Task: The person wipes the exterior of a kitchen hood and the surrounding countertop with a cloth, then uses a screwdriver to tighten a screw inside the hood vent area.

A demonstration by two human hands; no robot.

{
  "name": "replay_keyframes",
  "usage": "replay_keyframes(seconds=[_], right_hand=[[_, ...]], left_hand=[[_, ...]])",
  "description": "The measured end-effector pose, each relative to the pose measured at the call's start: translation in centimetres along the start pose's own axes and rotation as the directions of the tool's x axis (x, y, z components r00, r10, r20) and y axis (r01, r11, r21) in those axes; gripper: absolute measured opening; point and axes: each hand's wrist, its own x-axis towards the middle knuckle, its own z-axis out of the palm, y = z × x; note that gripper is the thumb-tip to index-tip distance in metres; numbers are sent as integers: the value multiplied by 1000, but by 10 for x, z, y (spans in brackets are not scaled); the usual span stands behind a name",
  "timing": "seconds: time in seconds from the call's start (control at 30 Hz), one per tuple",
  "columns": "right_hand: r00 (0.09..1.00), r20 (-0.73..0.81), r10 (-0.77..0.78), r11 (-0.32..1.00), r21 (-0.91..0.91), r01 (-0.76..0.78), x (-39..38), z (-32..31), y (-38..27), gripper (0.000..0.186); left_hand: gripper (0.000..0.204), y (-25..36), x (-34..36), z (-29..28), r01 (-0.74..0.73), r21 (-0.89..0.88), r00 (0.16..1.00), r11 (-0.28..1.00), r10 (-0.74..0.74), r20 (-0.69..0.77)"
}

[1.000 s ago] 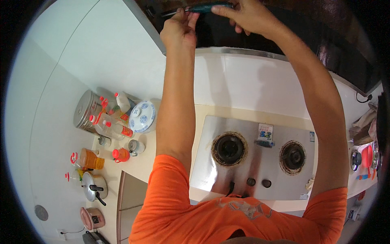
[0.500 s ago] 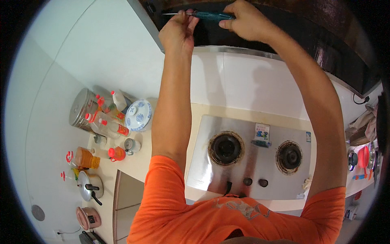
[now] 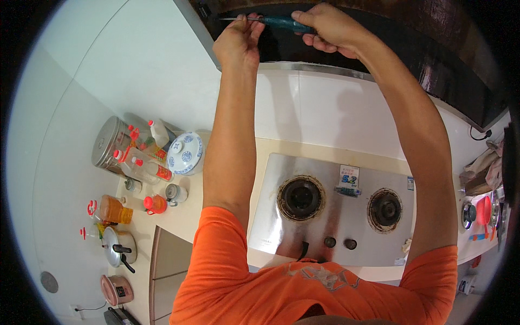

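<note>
Overhead, a teal-handled screwdriver (image 3: 281, 23) lies horizontally against the dark underside of a range hood (image 3: 406, 49), its thin metal shaft pointing left toward a small dark fitting (image 3: 203, 11) by the metal edge. My left hand (image 3: 238, 40) pinches the shaft, with some fingers slightly curled upward. My right hand (image 3: 330, 32) grips the handle, thumb on top and fingers curled beneath.
Below sit a two-burner steel gas stove (image 3: 336, 211) and a cream counter (image 3: 173, 216) with bottles (image 3: 138, 165), a lidded porcelain pot (image 3: 185, 153), jars, a pressure cooker (image 3: 120, 246) and a pink appliance (image 3: 116, 288). Cloths, bags (image 3: 479, 170) and utensils crowd the right.
My right hand has turned on the handle, its lower fingers curling differently, and has shifted slightly downward. The screwdriver now lies flatter and a little lower than a second ago.
</note>
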Motion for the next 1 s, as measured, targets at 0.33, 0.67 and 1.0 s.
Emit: replay_keyframes(seconds=[0.33, 0.67, 1.0], right_hand=[[507, -72, -859, 362, -784, 504, 5, 18, 26, 23], [998, -68, 15, 987, -157, -25, -8, -3, -16, 35], [803, -186, -567, 723, -579, 376, -16, 12, 0, 30]], left_hand=[[21, 4, 2, 5, -3, 0, 1000, 1000, 3, 1], [21, 7, 3, 4, -5, 0, 1000, 1000, 5, -21], [23, 8, 7, 2, -11, -32, 1000, 999, 10, -25]])
